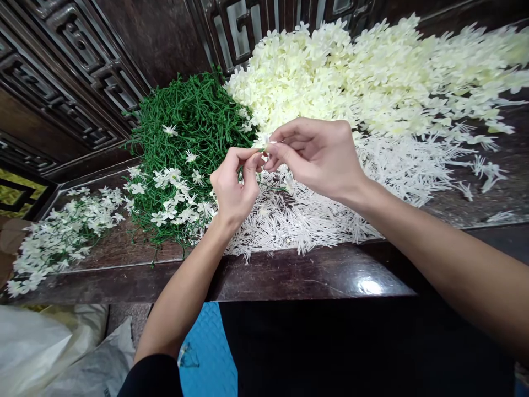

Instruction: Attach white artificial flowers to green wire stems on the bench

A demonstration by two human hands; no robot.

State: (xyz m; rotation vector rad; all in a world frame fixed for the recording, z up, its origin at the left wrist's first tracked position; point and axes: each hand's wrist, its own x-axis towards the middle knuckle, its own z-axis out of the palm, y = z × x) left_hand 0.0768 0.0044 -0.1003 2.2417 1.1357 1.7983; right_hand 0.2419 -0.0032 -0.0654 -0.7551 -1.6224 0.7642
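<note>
My left hand [236,182] pinches a thin green plastic stem [261,150] between thumb and fingers. Close against it, my right hand [318,157] is closed at the fingertips on a small white artificial flower [262,140] at the stem's tip. The fingers partly hide where flower and stem meet. Behind my left hand lies a heap of green plastic stems [185,110], with several flowered stems [173,193] on its front. White spiky stamen pieces [306,220] spread beneath both hands. A large pile of pale cream petals [306,77] rises behind my right hand.
Finished-looking white flower sprigs [70,231] lie at the far left of the dark wooden bench [289,275]. Carved wooden panelling [82,49] stands behind. Pale sacks [53,347] rest at the lower left, near a blue stool or mat [210,347].
</note>
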